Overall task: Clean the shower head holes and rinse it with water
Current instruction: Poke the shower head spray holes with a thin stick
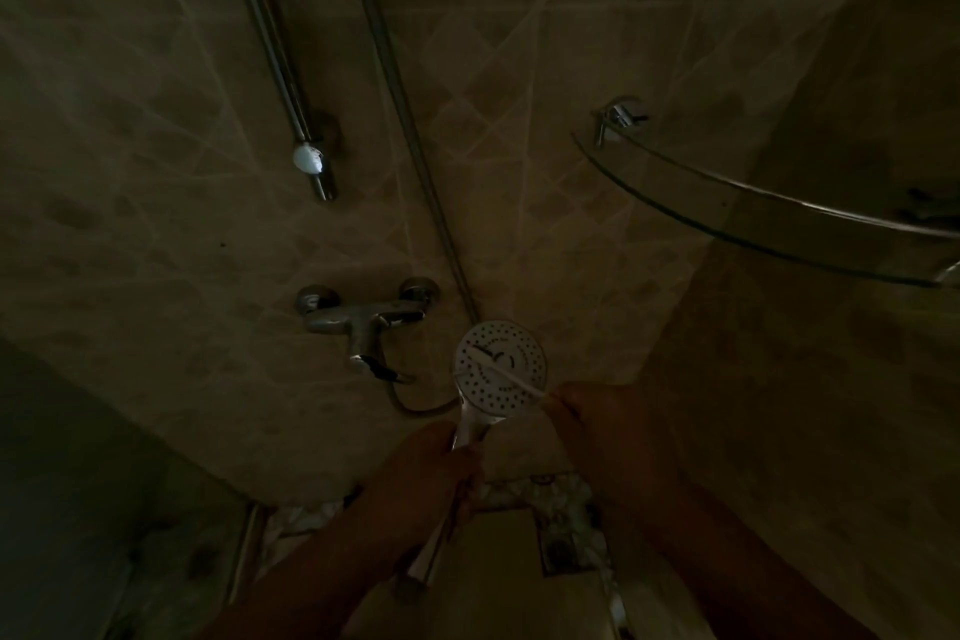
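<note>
The scene is dim. A white round shower head [511, 382] faces me, its face dotted with small dark holes. My left hand [431, 463] is closed around its handle just below the head. My right hand [597, 424] pinches a thin white stick-like tool [511, 373] that lies diagonally across the face, its tip near the upper left of the disc. The metal hose [415, 140] runs up from behind the head along the wall.
A chrome mixer tap [363, 320] is mounted on the tiled wall left of the head. A vertical shower rail [275, 52] ends above it. A curved glass corner shelf [753, 218] juts out at the right. A floor drain [563, 548] lies below.
</note>
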